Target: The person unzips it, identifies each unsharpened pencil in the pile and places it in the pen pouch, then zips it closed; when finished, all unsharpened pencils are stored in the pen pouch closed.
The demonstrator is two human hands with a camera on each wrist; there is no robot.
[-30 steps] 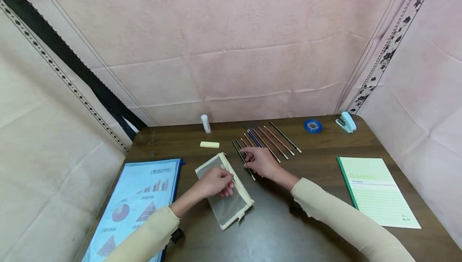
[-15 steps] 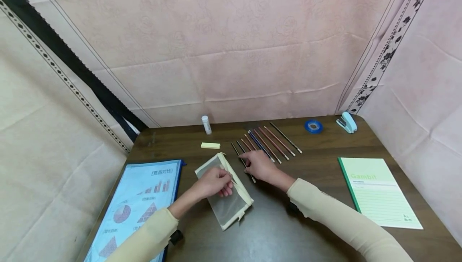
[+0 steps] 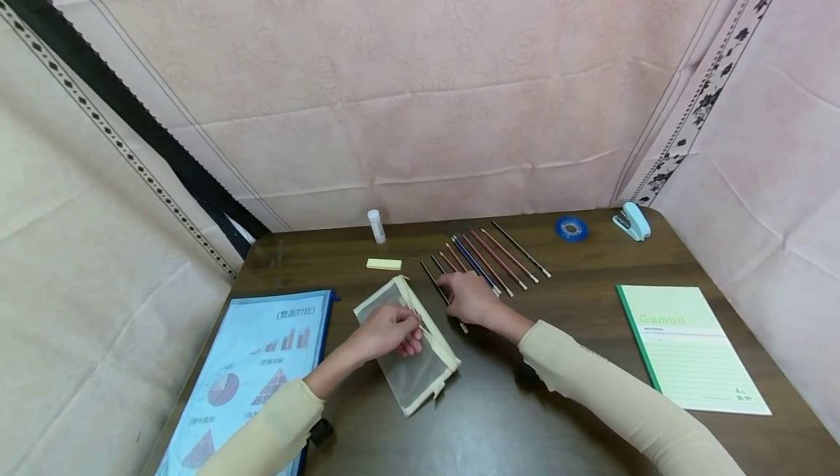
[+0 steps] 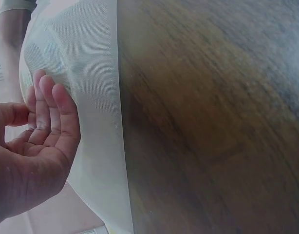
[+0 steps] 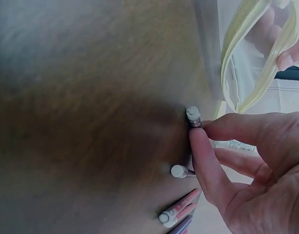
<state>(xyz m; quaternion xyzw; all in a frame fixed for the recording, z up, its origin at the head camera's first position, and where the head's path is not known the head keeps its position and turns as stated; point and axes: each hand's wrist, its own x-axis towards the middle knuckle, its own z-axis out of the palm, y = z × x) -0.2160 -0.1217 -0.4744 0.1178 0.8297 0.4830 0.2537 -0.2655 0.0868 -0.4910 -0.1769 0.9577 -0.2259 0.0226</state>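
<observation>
A pale mesh zipper pouch (image 3: 412, 383) with cream edging lies slanted on the table. My left hand (image 3: 391, 330) pinches the edge of its opening, and the right wrist view shows the pouch mouth (image 5: 227, 63) gaping. To the right, my right hand (image 3: 474, 298) pinches the leftmost dark pencil (image 5: 193, 114) between thumb and index finger, near its white eraser end. That pencil lies on or very close to the table. Several more pencils (image 3: 495, 261), dark, blue and reddish, lie in a slanted row beyond the hand, which partly covers some of them.
At left lies a blue folder (image 3: 262, 367) with printed charts. A glue stick (image 3: 376, 227) and a pale yellow block (image 3: 383, 264) are at the back. Blue tape (image 3: 572, 229) and a light blue stapler (image 3: 632, 221) are back right; a green notebook (image 3: 692, 348) lies at right.
My right hand has shifted slightly left and its fingers have closed on the leftmost dark pencil. The left hand and pouch have hardly moved.
</observation>
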